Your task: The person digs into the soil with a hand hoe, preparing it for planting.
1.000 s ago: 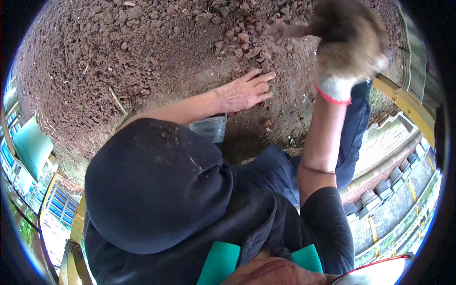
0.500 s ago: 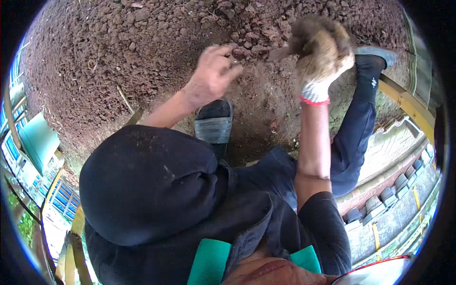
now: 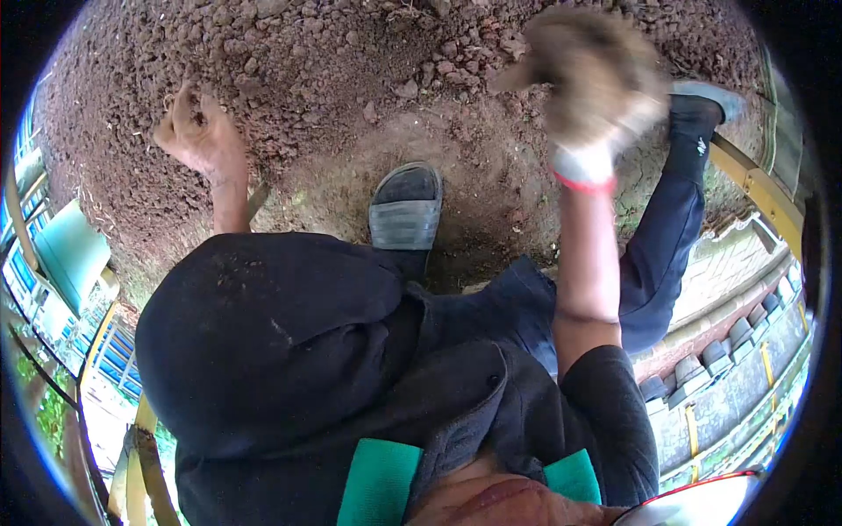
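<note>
My left hand (image 3: 200, 136) is bare and over the soil (image 3: 307, 88) at the left, its fingers bent but apart, with nothing clearly visible in them. At the upper right, my right hand (image 3: 601, 83) wears a dirty knitted glove with a red-edged white cuff. It is blurred and closed round something brown that points left, too smeared to identify. Clods and crumbs of reddish-brown soil lie between and beyond the hands.
A grey sandal (image 3: 405, 215) is on my foot at the centre; my other foot (image 3: 709, 105) is at the right. A dark-clothed knee (image 3: 263, 324) fills the lower left. A yellow bar (image 3: 754, 184) runs at the right, and a pale green object (image 3: 74, 250) stands left.
My left hand has moved left from the middle, away from my right hand. My right hand has shifted slightly up and is more blurred.
</note>
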A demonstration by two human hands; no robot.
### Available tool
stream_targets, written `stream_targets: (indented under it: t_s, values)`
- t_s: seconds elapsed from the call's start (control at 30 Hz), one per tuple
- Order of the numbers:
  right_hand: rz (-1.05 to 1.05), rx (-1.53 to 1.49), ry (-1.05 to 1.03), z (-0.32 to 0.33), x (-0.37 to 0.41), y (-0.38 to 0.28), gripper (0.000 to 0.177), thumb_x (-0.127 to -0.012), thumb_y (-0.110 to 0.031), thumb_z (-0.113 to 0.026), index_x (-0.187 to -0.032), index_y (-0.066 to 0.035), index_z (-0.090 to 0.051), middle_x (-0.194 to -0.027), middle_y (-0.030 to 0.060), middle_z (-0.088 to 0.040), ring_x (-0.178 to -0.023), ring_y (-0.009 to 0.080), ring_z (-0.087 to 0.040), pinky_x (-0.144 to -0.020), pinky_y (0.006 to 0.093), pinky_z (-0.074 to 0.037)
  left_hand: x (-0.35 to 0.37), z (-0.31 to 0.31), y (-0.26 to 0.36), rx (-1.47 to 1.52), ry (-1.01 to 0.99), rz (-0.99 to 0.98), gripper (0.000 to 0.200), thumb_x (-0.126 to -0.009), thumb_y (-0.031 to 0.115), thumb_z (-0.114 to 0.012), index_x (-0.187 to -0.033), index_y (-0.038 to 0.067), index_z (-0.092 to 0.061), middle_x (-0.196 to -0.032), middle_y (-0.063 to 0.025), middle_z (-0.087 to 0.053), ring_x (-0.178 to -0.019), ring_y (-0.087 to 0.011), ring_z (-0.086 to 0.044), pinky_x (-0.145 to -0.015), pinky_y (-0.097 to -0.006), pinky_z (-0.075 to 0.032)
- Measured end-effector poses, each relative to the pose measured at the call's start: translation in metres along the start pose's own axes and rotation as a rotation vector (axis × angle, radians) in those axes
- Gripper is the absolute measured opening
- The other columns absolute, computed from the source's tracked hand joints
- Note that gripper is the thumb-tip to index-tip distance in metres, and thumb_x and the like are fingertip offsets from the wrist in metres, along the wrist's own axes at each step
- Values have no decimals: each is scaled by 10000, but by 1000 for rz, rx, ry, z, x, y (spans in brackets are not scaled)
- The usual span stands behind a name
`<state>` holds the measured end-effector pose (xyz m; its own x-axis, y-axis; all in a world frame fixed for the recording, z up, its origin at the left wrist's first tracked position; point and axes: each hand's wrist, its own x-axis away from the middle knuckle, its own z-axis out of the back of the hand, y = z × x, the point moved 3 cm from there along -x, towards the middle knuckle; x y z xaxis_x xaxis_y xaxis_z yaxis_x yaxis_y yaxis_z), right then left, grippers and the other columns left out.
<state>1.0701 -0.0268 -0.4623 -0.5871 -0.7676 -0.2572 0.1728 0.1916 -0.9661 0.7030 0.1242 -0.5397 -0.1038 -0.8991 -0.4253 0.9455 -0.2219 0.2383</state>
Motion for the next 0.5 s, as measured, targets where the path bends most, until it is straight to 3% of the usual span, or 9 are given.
stream_targets:
  t_s: [0.07, 0.1, 0.17, 0.23, 0.3, 0.33, 0.4, 0.47, 0.5]
  values:
    - [23, 253, 175, 5, 4, 26, 134, -828, -112, -670, -896, 1, -695, -795, 87, -687, -665, 153, -651, -544, 317, -546, 15, 13, -7, -153, 10, 291, 369, -782, 110, -773, -1143, 67, -711, -924, -121, -583, -763, -242, -524, -798, -372, -443]
    - [381, 506, 56, 4, -5, 5, 151, -834, -119, -665, -914, 5, -696, -808, 90, -690, -695, 162, -665, -558, 322, -560, 26, 3, -33, 181, -39, 460, 462, -760, 90, -771, -1212, 61, -679, -901, -127, -565, -771, -246, -533, -772, -415, -462]
    - [451, 682, -79, 25, 14, 15, 174, -813, -96, -687, -966, -14, -699, -816, 75, -695, -733, 178, -676, -644, 335, -575, 49, -4, -51, 133, -49, 521, 467, -757, 71, -763, -1215, 46, -676, -920, -142, -582, -782, -235, -553, -735, -410, -477]
    - [350, 708, -134, 20, 24, 4, 229, -792, -73, -709, -1018, -34, -702, -823, 60, -699, -772, 194, -686, -731, 349, -589, 54, 16, -28, -118, -102, 447, 419, -769, 36, -736, -1184, 6, -687, -943, -158, -636, -771, -215, -586, -680, -360, -492]
    - [-33, 318, 131, -13, 24, 41, 255, -742, -28, -739, -989, -3, -685, -794, 60, -693, -784, 200, -681, -719, 326, -559, 60, 3, -48, 121, -250, 476, 441, -785, 65, -724, -1219, 32, -658, -982, -140, -595, -873, -206, -552, -739, -325, -485]
    - [-151, 244, 75, -22, 9, 19, 218, -761, -38, -728, -970, 0, -678, -792, 62, -684, -787, 204, -665, -700, 302, -538, 71, -6, -63, 234, -320, 497, 452, -792, 80, -719, -1236, 44, -643, -1001, -132, -574, -924, -201, -535, -769, -307, -481]
    - [470, 704, -57, 7, 27, 52, 232, -930, -130, -620, -1130, -32, -682, -1186, 94, -656, -1108, 252, -626, -1050, 391, -466, 71, -9, -60, 140, -348, 311, 421, -777, 88, -753, -1188, 38, -674, -976, -150, -604, -961, -239, -563, -891, -341, -459]
    - [102, 46, -44, -16, 36, 52, 308, -873, -115, -669, -1160, -5, -647, -1170, 110, -657, -1108, 223, -616, -970, 378, -504, 67, 6, -39, 120, -362, 380, 434, -772, 106, -772, -1191, 48, -676, -966, -120, -573, -946, -241, -552, -889, -359, -447]
    - [36, -35, -22, -37, 41, 49, 392, -815, -126, -735, -1165, 10, -623, -1167, 130, -651, -1110, 209, -602, -937, 373, -511, 72, 7, -42, 151, -392, 397, 435, -773, 111, -775, -1191, 43, -674, -974, -114, -561, -937, -236, -547, -878, -356, -452]
